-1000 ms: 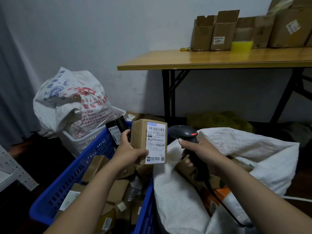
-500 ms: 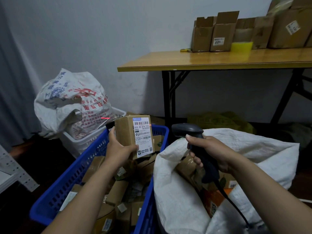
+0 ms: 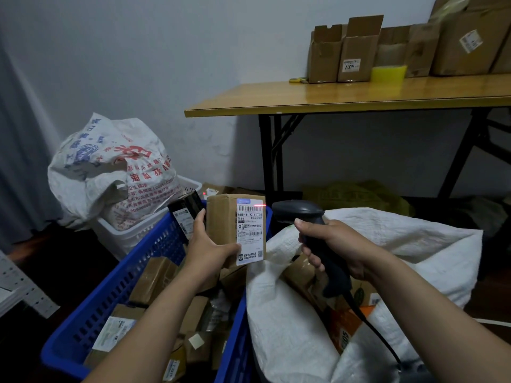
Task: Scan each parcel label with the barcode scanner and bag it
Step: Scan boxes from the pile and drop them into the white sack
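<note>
Cardboard-brown and upright, the parcel (image 3: pixel 222 225) is grasped by the left hand (image 3: pixel 207 247) above the far right corner of the blue crate (image 3: pixel 124 286), thumb laid across the lower edge of its white label (image 3: pixel 250 230), fingers wrapped round its left side. A red scan line (image 3: pixel 259 205) crosses the label's top right corner at the parcel's right edge. The right hand (image 3: pixel 337 250) is clenched round the grip of the barcode scanner (image 3: pixel 297 214), whose head sits just beside that edge without touching it, above the open mouth of the white woven sack (image 3: pixel 290 327). The sack presses against the crate's right wall, with boxes showing inside it. The scanner's cable (image 3: pixel 378 335) runs down over the sack's near lip. Parcels crowd the crate, and a black parcel (image 3: pixel 185 214) leans at its far rim behind the left fingers. Open air lies between both hands and the table (image 3: pixel 331 103) edge overhead.
</note>
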